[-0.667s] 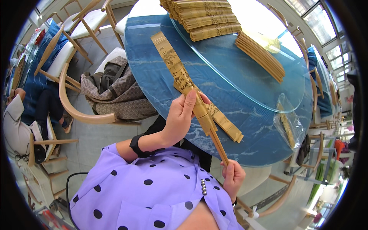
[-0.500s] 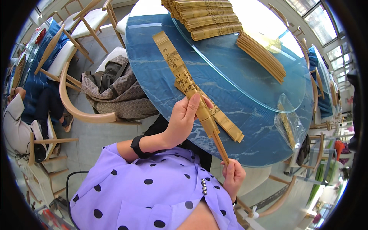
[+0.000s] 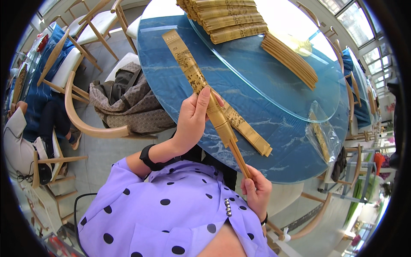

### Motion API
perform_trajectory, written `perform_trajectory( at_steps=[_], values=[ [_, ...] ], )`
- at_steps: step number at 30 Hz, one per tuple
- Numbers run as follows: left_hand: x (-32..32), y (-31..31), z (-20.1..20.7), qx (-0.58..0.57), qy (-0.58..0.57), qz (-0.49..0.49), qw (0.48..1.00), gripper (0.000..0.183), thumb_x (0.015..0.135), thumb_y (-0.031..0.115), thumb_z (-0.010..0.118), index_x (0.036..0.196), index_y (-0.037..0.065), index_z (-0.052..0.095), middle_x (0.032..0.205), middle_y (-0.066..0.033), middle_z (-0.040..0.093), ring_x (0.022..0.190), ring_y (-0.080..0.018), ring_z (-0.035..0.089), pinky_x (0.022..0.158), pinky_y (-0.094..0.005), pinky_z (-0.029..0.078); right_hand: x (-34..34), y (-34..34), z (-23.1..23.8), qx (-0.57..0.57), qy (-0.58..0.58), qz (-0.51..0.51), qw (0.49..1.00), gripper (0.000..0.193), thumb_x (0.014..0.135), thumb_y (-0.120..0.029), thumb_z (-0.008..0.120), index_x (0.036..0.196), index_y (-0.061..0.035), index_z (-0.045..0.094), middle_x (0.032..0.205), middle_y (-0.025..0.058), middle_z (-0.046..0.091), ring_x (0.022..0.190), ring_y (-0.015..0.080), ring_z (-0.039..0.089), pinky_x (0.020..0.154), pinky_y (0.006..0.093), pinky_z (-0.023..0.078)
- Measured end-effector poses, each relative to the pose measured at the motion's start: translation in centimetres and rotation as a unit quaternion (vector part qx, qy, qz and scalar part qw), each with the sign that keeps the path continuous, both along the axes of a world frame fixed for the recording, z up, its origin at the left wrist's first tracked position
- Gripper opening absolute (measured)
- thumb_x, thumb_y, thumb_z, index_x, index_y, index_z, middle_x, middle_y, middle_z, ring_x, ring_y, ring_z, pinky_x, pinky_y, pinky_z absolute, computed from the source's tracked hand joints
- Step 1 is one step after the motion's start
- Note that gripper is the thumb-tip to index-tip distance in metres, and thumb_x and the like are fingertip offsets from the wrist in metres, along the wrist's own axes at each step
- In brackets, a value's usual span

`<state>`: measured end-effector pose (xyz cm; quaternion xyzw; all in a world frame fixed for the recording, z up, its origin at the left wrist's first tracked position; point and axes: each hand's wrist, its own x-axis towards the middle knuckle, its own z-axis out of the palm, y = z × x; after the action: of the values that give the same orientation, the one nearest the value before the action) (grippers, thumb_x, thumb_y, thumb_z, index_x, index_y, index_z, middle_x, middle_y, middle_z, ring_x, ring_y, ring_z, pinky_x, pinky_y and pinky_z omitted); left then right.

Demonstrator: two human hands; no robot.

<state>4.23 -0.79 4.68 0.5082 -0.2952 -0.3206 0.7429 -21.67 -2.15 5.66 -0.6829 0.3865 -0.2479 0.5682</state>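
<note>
A long gold paper sleeve [image 3: 185,61] with dark printing slants over the table's near edge. My left hand [image 3: 195,115] is closed around its lower half, thumb on top. Slim brown sticks [image 3: 239,158], possibly chopsticks, stick out of its lower end. My right hand [image 3: 256,190] pinches their near end. How far they reach inside the sleeve is hidden. Beneath the held sleeve, other gold sleeves [image 3: 248,130] lie on the blue table [image 3: 167,77], partly covered by it and my left hand.
On the glass turntable [image 3: 252,81] sit a pile of gold sleeves [image 3: 235,21] and a row of brown sticks [image 3: 291,62]. A clear plastic bag [image 3: 323,139] holding a gold packet lies at right. To the left, a wooden chair [image 3: 81,128] carries a patterned bag [image 3: 132,105].
Both hands have shifted slightly up and left with the sleeve and sticks. My left hand still grips the sleeve, and my right hand still pinches the sticks.
</note>
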Motion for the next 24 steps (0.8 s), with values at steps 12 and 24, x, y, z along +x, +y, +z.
perform_trajectory(
  at_steps=[12,24],
  values=[
    [2.4,1.0,-0.1,0.021,0.041,0.013,0.999,0.051,0.112,0.041,0.038,0.088,0.005,0.063,0.069,0.0047,0.052,0.056,-0.0010,0.037,0.050,-0.0204,0.029,1.4,-1.8,-1.4,-0.321,-0.047,0.139,0.936,0.045,0.070,-0.002,0.086,0.114,-0.0014,0.074,0.086,0.0118,0.075,0.071,0.0219,0.073,0.061,0.0299,0.056],
    [0.2,0.5,-0.1,0.042,-0.022,0.006,0.999,0.053,0.113,0.041,0.034,0.086,0.004,0.060,0.075,-0.0005,0.055,0.069,-0.0082,0.048,0.067,-0.0254,0.042,3.5,-1.9,-0.2,-0.388,-0.074,0.194,0.898,0.036,0.067,-0.010,0.089,0.101,-0.0053,0.078,0.082,0.0052,0.068,0.065,0.0189,0.067,0.053,0.0294,0.049]
  ],
)
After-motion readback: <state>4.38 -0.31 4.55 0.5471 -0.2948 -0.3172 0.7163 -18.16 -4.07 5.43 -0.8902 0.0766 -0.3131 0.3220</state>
